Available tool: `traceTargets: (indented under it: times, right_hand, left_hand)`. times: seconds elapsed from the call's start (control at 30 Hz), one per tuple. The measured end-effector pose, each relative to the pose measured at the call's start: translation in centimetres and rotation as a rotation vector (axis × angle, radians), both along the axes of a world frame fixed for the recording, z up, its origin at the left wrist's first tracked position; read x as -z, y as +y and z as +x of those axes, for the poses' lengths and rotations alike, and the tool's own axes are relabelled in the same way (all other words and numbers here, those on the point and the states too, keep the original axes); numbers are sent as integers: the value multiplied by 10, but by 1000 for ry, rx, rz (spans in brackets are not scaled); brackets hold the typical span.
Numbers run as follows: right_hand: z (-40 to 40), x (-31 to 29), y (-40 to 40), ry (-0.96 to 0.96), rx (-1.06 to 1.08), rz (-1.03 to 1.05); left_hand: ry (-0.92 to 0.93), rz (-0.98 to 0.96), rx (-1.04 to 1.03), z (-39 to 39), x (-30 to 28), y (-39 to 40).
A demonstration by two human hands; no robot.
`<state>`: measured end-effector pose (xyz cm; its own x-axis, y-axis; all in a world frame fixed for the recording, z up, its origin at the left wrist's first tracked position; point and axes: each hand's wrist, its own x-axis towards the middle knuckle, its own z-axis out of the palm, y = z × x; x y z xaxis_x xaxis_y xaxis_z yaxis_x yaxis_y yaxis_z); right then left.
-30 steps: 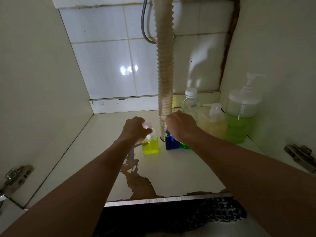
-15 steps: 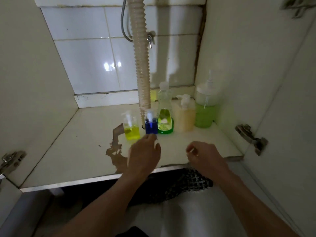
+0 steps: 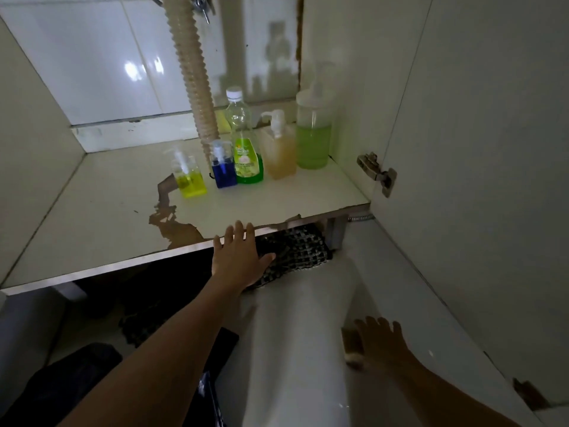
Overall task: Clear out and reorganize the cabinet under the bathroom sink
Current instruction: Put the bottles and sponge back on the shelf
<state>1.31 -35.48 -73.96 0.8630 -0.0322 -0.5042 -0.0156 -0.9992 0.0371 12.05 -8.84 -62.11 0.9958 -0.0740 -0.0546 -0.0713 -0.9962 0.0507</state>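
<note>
Along the right back of the cabinet shelf stands a row of bottles: a small yellow pump bottle, a small blue pump bottle, a green dish-soap bottle, an amber pump bottle and a tall green pump dispenser. My left hand hovers at the shelf's front edge, fingers spread, holding nothing. My right hand is low on the pale floor beside the open door, fingers apart, next to a small brownish block.
A corrugated drain hose runs down behind the blue bottle. The open cabinet door with its hinge stands at the right. A checked cloth lies under the shelf edge. The shelf surface has a peeled brown patch.
Both hands have let go of the small bottles and drawn back out of the cabinet. The left stops at the shelf edge and the right has dropped to the floor by the door.
</note>
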Motion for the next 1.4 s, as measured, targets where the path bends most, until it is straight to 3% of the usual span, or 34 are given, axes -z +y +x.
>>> traceTargets:
  times: [0.37, 0.5, 0.63, 0.73, 0.9, 1.07, 1.17, 1.27, 1.4]
  right_hand:
    - [-13, 6, 7, -180, -102, -117]
    - [-6, 2, 9, -143, -68, -118]
    - [24, -44, 16, -143, -74, -71]
    - [58, -113, 25, -164, -86, -12]
    - [127, -212, 39, -370, -96, 77]
    - [192, -216, 53, -494, -194, -64]
    - [220, -208, 61, -455, -190, -119]
    - [243, -203, 62, -364, -159, -49]
    - [251, -213, 62, -265, -47, 307]
  left_hand:
    - [-19, 48, 1, -3, 6, -3]
    - [-20, 38, 8, -4, 7, -1]
    - [-37, 41, 19, -5, 8, 1]
    - [-69, 72, 30, -7, 9, -1]
    - [-88, 113, 45, -8, 9, 1]
    - [-68, 108, 23, -8, 6, -1]
    - [-45, 101, 1, -6, 5, -2]
    - [6, 115, -15, -4, 3, -2]
    - [120, 112, -23, -1, -9, -2]
